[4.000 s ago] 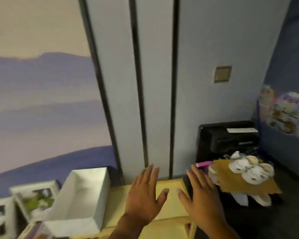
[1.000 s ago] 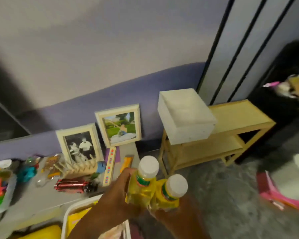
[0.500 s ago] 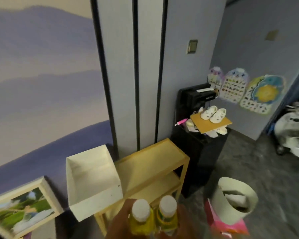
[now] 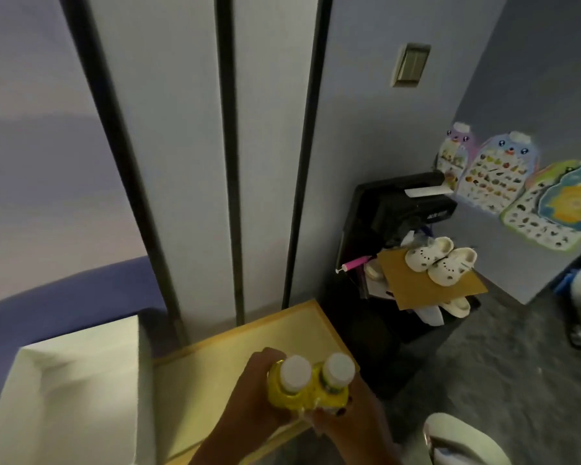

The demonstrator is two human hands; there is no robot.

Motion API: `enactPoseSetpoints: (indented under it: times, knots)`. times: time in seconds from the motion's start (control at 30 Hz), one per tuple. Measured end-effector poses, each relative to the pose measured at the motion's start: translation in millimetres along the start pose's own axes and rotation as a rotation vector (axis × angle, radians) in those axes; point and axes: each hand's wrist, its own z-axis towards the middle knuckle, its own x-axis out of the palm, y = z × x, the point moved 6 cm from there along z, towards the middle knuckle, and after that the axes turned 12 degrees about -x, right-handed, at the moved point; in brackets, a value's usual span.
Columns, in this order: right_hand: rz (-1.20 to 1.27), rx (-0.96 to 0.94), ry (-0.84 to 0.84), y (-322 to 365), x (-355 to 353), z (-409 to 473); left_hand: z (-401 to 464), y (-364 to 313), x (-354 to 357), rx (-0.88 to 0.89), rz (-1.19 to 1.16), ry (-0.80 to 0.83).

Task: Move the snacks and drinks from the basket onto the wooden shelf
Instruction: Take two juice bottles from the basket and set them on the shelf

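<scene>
Two yellow drink bottles with white caps stand side by side over the front right part of the wooden shelf top [image 4: 249, 337]. My left hand [image 4: 249, 394] is wrapped around the left bottle [image 4: 287, 384]. My right hand [image 4: 353, 414] grips the right bottle [image 4: 336, 380] from the near side. Whether the bottle bases touch the shelf top is hidden by my hands. The basket is out of view.
A white open box [image 4: 71, 380] sits on the shelf's left end. To the right stands a black cabinet [image 4: 376, 323] with a printer [image 4: 410, 203], cardboard and white clogs [image 4: 440, 260]. A white bin [image 4: 463, 444] is at lower right on the grey floor.
I have turned from the table with the picture frames toward the shelf and come closer. The two bottles, carried in both hands, are now over the shelf top.
</scene>
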Motion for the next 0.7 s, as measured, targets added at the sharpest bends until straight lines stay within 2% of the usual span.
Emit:
enactPoseSetpoints:
  times: [0.1,0.27,0.47,0.7]
  knots:
    - [-0.011,-0.004,0.011,-23.3,-10.6,50.7,50.2,-8.1,12.2,-0.058,-0.007,0.027]
    - [-0.048,-0.003,0.129,-77.2,-5.4,143.0,121.8,3.9,34.1,-0.183,-0.014,-0.088]
    - [-0.021,-0.049,0.173,-131.1,19.6,216.4,186.3,52.7,57.7,-0.301,-0.004,-0.277]
    - [-0.051,-0.117,0.217,-163.9,47.4,264.5,230.7,103.9,65.5,-0.356,0.011,-0.329]
